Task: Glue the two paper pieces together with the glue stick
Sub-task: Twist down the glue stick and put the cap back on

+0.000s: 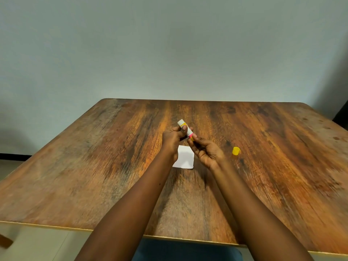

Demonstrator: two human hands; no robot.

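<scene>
The glue stick (186, 129) is held above the bench (94, 166), tilted, its long axis running from lower right to upper left, white tip pointed up and away. The left hand (172, 137) is clamped on its barrel, and the right hand (206, 150) is pinched on its lower end. White paper (185, 157) lies beneath the hands; the yellow cap (235, 150) stands apart to the right.

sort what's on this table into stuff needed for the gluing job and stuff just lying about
For the job:
glue stick, held in left hand and right hand
yellow cap, off, on the table
white paper, under the hands; whether one piece or two, cannot tell

Lying about:
nothing else visible on the table
</scene>
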